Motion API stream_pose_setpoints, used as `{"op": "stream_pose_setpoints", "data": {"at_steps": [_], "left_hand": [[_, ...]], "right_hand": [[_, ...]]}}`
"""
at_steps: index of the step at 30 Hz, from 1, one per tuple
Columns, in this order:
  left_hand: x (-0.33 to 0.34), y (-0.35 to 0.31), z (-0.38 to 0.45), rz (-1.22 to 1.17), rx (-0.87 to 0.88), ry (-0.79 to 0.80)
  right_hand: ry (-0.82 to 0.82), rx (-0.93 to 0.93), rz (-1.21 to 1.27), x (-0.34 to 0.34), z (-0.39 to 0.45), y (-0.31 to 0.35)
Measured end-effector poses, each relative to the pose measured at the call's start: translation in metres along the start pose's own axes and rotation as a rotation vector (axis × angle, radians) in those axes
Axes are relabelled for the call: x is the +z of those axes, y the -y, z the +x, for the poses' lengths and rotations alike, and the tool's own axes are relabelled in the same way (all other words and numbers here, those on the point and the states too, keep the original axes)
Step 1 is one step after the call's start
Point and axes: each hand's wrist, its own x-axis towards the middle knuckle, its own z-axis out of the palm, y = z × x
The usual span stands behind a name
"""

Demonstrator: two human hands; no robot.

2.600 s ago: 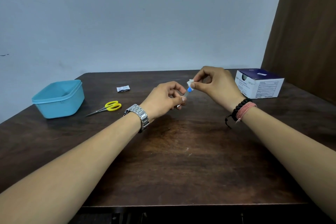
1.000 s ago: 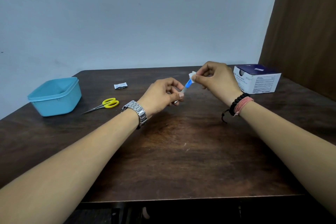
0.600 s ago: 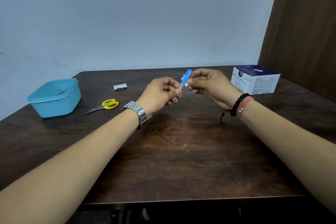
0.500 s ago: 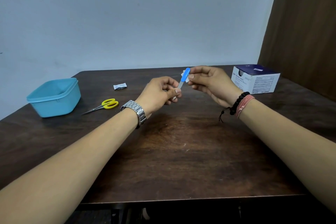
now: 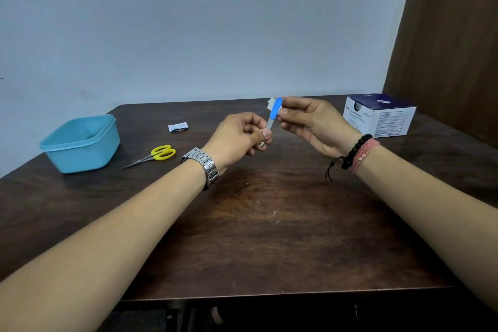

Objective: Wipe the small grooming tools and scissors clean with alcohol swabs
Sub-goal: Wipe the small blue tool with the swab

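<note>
Since a moment ago our right hand point(image 5: 312, 121) has slid the swab point(image 5: 271, 103) up from the tool's point(image 5: 273, 116) metal shaft to its blue end, and the tool stands a little steeper.

Nearest us, the bench point(image 5: 269, 237) shows bare dark wood between our forearms. Above it, at centre frame, our left hand point(image 5: 237, 140) pinches the tool's lower metal end between thumb and fingers, so the tool is in the air, tilted up and to the right. Our right hand pinches the white swab against the blue end; the two hands are close but not touching.

We judge this to be the wiping of one small tool, near the end of a stroke. Next we would need to turn the tool or swap grips, because the part under our left fingers cannot have been reached.

Farther left lie the scissors point(image 5: 156, 155), not yet picked up, beside a tub point(image 5: 80, 143), with a wrapper point(image 5: 177, 127) beyond. At right stands the swab box point(image 5: 380, 114).
</note>
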Motion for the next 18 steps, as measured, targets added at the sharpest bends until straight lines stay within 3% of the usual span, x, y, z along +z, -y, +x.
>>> {"op": "stream_pose_setpoints", "data": {"at_steps": [13, 18], "left_hand": [[-0.0015, -0.002, -0.0012, -0.031, -0.016, -0.013], [-0.0005, -0.0024, -0.0011, -0.036, -0.017, -0.009]], "right_hand": [[-0.056, -0.014, -0.214, 0.0001, 0.001, -0.0047], [-0.098, -0.073, -0.188, -0.0043, 0.0029, 0.001]]}}
